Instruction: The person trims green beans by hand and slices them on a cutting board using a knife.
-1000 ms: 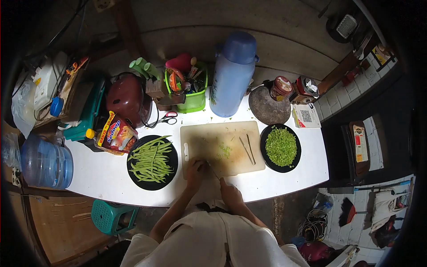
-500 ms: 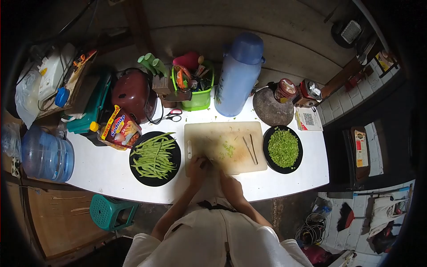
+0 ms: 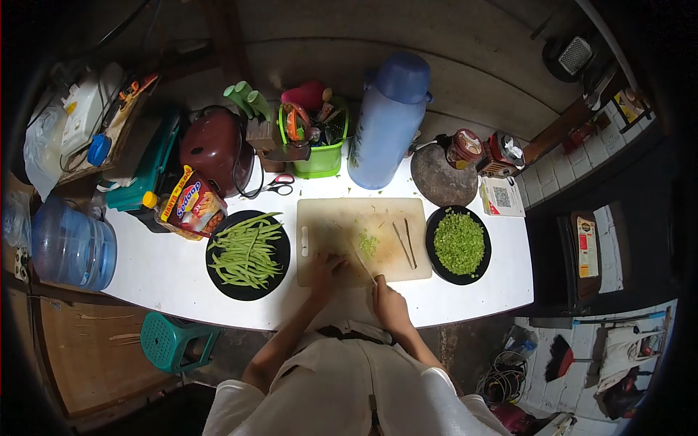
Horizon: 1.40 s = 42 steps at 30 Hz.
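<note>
My right hand (image 3: 390,301) is closed round the handle of a knife (image 3: 361,258). The thin blade slants up and left over the cutting board (image 3: 327,218). Just right of the blade lies a small heap of chopped green beans (image 3: 369,243). On the board's lower left, my left hand (image 3: 326,276) rests in shadow, fingers reaching forward and apart from the blade; nothing shows in them. Two thin dark strips (image 3: 404,243) lie toward the board's right side. Whole green beans (image 3: 246,251) fill a black plate at left; finely chopped beans (image 3: 459,243) fill another at right.
Behind the board stand a tall blue thermos (image 3: 389,123), a green utensil basket (image 3: 318,161) and a stone mortar (image 3: 442,178). Red-handled scissors (image 3: 280,186) lie near a noodle packet (image 3: 195,207). A water jug (image 3: 76,243) is far left, a green stool (image 3: 171,341) below.
My right hand has moved slightly right, and the knife, blurred before, now shows clearly. My left hand's fingers look more stretched out. The whole view has shifted a little.
</note>
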{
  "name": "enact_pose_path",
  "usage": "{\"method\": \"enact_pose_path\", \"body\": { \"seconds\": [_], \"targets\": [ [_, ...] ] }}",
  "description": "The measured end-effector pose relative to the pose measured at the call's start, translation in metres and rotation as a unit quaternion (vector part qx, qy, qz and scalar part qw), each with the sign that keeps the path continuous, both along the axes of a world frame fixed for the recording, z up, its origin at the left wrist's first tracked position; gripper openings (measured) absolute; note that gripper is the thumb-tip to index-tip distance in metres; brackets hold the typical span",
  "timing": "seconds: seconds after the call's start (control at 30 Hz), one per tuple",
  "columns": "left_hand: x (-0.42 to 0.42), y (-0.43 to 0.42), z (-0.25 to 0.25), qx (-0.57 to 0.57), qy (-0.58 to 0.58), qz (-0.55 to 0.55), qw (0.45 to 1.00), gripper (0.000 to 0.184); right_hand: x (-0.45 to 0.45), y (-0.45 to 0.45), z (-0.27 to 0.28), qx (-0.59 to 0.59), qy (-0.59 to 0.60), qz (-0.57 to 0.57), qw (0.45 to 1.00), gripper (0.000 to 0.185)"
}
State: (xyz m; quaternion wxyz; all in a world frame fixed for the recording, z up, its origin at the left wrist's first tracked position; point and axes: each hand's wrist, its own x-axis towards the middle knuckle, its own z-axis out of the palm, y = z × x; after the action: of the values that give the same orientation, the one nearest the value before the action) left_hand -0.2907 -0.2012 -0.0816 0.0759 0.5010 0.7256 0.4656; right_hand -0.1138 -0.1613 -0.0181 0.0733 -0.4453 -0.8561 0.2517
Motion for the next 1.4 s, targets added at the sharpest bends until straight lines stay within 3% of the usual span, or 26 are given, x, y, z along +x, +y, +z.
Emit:
{"method": "enact_pose_path", "body": {
  "seconds": [0.23,0.3,0.43,0.53,0.73,0.83,0.93,1.03,1.23,1.4],
  "targets": [
    [-0.015,-0.015,0.004,0.016,-0.070,0.098,0.993,0.018,-0.006,0.001,-0.010,-0.041,-0.013,0.028,0.999,0.023],
    [-0.017,-0.017,0.004,0.020,-0.047,0.081,0.995,0.023,-0.007,0.005,-0.007,-0.028,-0.032,0.020,0.999,0.024],
    [-0.009,-0.016,0.003,-0.013,0.095,-0.017,0.995,0.034,-0.005,0.011,0.002,0.023,-0.032,-0.013,0.999,0.023],
    [-0.003,-0.005,0.007,-0.021,0.080,-0.183,0.980,0.045,0.001,0.012,0.010,0.061,-0.034,-0.017,0.997,0.025],
    [0.017,0.012,0.016,-0.103,0.133,-0.245,0.955,0.057,0.004,0.001,0.023,0.108,-0.049,-0.038,0.992,0.030],
    [0.021,0.015,0.014,-0.073,0.196,-0.259,0.943,0.056,0.003,-0.005,0.031,0.125,-0.075,-0.049,0.988,0.031],
    [0.023,0.016,0.011,-0.033,0.196,-0.247,0.948,0.057,0.007,-0.009,0.032,0.132,-0.062,-0.057,0.988,0.032],
    [0.020,0.021,0.012,-0.098,0.172,-0.213,0.957,0.061,0.010,-0.012,0.037,0.126,-0.069,-0.076,0.987,0.034],
    [0.006,0.029,0.016,-0.114,0.200,-0.183,0.956,0.065,0.027,-0.016,0.052,0.129,-0.086,-0.092,0.984,0.031],
    [-0.002,0.030,0.018,-0.091,0.137,-0.191,0.968,0.062,0.043,-0.020,0.056,0.098,-0.042,-0.130,0.986,0.029]
  ]
}}
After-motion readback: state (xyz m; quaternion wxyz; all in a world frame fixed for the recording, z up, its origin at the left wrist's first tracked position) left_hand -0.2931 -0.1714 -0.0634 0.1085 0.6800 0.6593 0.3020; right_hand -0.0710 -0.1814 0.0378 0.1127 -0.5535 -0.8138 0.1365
